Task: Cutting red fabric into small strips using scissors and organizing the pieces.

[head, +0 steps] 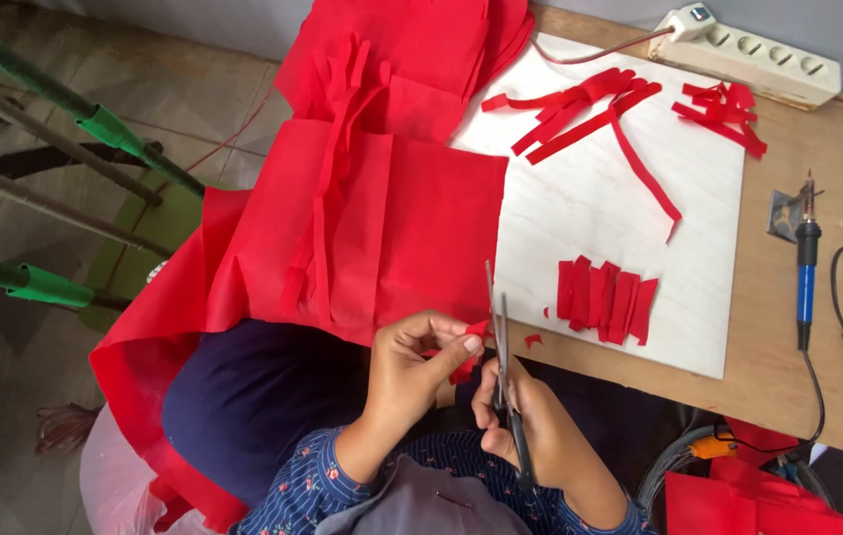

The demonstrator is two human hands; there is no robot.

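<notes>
My left hand pinches a small red fabric strip near the table's front edge. My right hand grips black-handled scissors, whose blades point away from me right beside that strip. A row of short cut red pieces lies on the pale board. Longer red strips lie at the board's far end. A large sheet of red fabric drapes over the table's left side.
A white power strip sits at the far right corner. A blue-handled soldering iron on a metal stand lies on the wooden table to the right. Green poles stand at left. More red fabric sits lower right.
</notes>
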